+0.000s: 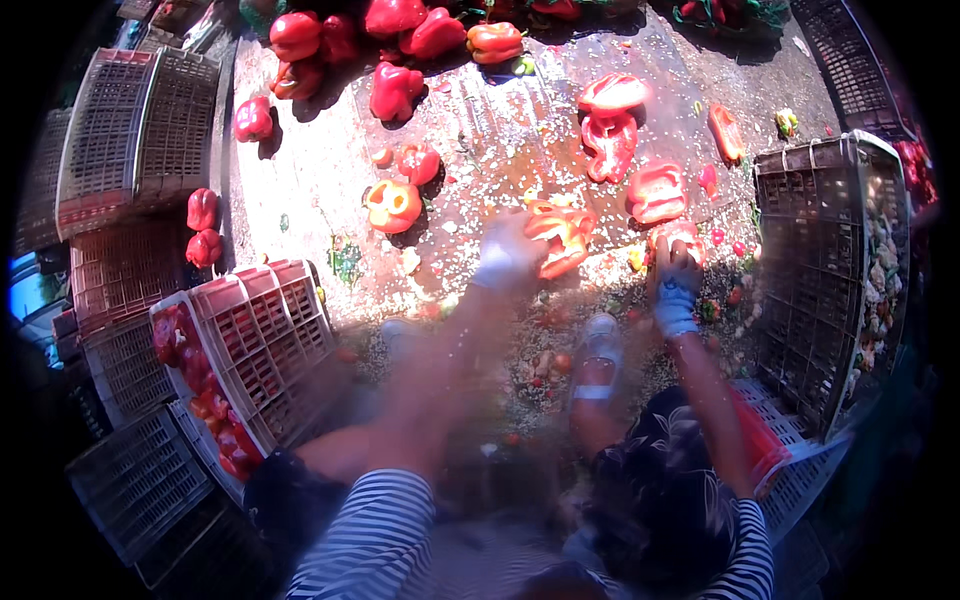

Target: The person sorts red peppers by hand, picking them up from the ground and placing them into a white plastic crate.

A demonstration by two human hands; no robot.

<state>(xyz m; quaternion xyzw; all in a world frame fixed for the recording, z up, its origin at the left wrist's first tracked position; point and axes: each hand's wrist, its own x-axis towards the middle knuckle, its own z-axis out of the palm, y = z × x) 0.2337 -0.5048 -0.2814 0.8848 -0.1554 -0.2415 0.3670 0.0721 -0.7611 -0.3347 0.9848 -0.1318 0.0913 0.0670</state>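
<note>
My left hand [508, 250], blurred by motion and in a whitish covering, is closed on the left edge of a cut orange-red bell pepper [566, 238] over the board. Its fingertips are smeared. My right hand [677, 278], with a pale blue covering at the wrist, has bent fingers closed over a red bell pepper piece [682, 234], which they partly hide. Just beyond it lies an opened red pepper half [656, 192]. Farther back rest two more cut pieces, a pale red half [613, 94] and a hollow red one [610, 145].
Seeds are strewn over the wooden board [330, 170]. Whole red peppers [396, 92] sit toward its far left. A tilted crate [265, 350] of red peppers stands at left, with stacked crates [135, 140] behind. Another crate [810, 290] holding pale scraps stands at right.
</note>
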